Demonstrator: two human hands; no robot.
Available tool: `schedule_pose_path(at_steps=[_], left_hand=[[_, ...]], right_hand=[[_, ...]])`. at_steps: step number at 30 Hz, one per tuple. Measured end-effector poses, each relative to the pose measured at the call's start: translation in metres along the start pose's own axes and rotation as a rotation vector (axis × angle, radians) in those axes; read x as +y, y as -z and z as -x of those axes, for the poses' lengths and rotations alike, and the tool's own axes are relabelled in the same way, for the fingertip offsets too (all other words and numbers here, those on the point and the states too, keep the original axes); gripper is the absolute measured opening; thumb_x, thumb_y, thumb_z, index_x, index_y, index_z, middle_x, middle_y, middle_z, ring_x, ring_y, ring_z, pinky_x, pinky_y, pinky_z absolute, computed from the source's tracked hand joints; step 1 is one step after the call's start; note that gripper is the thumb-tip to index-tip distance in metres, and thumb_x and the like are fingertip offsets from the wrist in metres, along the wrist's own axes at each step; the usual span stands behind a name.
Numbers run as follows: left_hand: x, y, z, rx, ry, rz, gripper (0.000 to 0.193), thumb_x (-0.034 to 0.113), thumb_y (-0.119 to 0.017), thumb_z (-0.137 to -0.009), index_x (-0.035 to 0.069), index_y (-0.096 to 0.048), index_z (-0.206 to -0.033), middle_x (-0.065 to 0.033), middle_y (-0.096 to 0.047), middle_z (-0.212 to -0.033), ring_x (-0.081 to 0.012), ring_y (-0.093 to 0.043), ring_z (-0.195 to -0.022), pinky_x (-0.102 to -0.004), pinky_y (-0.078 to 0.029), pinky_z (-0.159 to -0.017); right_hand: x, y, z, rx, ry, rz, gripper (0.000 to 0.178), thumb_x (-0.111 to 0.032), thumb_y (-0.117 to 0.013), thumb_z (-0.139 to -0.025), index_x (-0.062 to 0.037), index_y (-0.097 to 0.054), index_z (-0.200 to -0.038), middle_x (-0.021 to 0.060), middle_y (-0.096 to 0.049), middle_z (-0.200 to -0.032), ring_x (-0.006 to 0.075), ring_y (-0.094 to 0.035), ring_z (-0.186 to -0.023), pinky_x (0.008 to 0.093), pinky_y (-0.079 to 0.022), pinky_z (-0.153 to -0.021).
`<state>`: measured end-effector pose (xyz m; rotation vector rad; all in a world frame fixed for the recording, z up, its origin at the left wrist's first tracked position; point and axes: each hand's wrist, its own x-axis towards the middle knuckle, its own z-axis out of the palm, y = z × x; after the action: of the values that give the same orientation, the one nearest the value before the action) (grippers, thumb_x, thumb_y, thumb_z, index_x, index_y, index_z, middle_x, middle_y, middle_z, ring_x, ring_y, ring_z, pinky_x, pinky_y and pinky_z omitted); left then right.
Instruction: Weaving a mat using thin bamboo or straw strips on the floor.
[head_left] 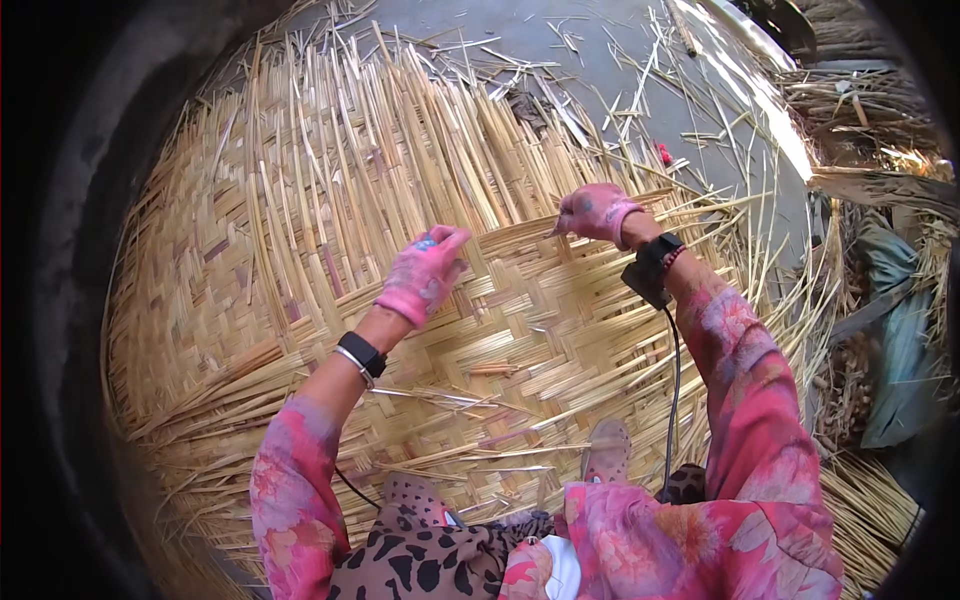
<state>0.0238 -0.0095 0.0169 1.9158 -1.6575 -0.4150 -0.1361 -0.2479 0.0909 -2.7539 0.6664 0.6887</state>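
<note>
A large woven reed mat (490, 320) spreads beneath me, its flat strips crossing in a zigzag weave. Long loose ends stand out along its far and right sides. My left hand (425, 272), in a pink glove, is closed near the middle of the mat, its fingers at the left end of a flat reed strip (515, 236). Farther right, my right hand (597, 212), gloved the same way, pinches that strip close to its other visible end. The strip lies across the upright reeds between both hands. My fingertips partly hide where it is gripped.
Broken reed pieces (650, 90) litter the grey floor (600, 50) beyond the mat. Bundles of dry stalks (860, 110) and a bluish-green sheet (895, 340) lie at the right. My shoes (607, 450) rest on the mat. A black cable (676, 390) hangs from my right wrist.
</note>
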Motion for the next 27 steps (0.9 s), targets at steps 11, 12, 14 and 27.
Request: schedule_pose_path(at_steps=[11, 12, 14, 27], left_hand=[[0.048, -0.019, -0.090, -0.253, 0.414, 0.077, 0.034, 0.040, -0.070, -0.071, 0.007, -0.068, -0.074, -0.0158, -0.058, -0.062, -0.0303, -0.058, -0.061, -0.0383, -0.047, -0.061], [0.051, -0.020, -0.094, -0.262, 0.410, 0.019, 0.034, 0.041, -0.070, -0.071, 0.007, -0.068, -0.075, -0.0166, -0.058, -0.063, -0.0309, -0.057, -0.060, -0.0384, -0.047, -0.059], [0.045, -0.031, -0.088, -0.187, 0.351, -0.040, 0.035, 0.042, -0.069, -0.072, 0.007, -0.066, -0.071, -0.0167, -0.057, -0.061, -0.0322, -0.055, -0.058, -0.0401, -0.045, -0.057], [0.030, -0.028, -0.090, -0.263, 0.504, 0.060, 0.038, 0.045, -0.067, -0.071, 0.007, -0.064, -0.069, -0.0168, -0.058, -0.064, -0.0330, -0.056, -0.062, -0.0413, -0.045, -0.059]], right_hand=[[0.018, -0.031, 0.011, 0.504, 0.304, 0.098, 0.008, -0.021, -0.063, -0.075, -0.0136, -0.065, -0.072, 0.0098, -0.063, -0.067, 0.0277, -0.064, -0.066, 0.0397, -0.049, -0.057], [0.021, -0.036, 0.010, 0.508, 0.298, 0.096, 0.008, -0.021, -0.063, -0.075, -0.0136, -0.065, -0.072, 0.0098, -0.063, -0.067, 0.0277, -0.064, -0.066, 0.0397, -0.049, -0.057], [0.018, -0.035, 0.005, 0.497, 0.268, 0.162, 0.006, -0.019, -0.063, -0.074, -0.0130, -0.064, -0.072, 0.0099, -0.062, -0.071, 0.0285, -0.063, -0.071, 0.0402, -0.049, -0.060], [-0.058, -0.029, 0.042, 0.517, 0.411, 0.005, 0.012, -0.019, -0.061, -0.075, -0.0080, -0.063, -0.078, 0.0101, -0.062, -0.074, 0.0276, -0.061, -0.071, 0.0403, -0.049, -0.064]])
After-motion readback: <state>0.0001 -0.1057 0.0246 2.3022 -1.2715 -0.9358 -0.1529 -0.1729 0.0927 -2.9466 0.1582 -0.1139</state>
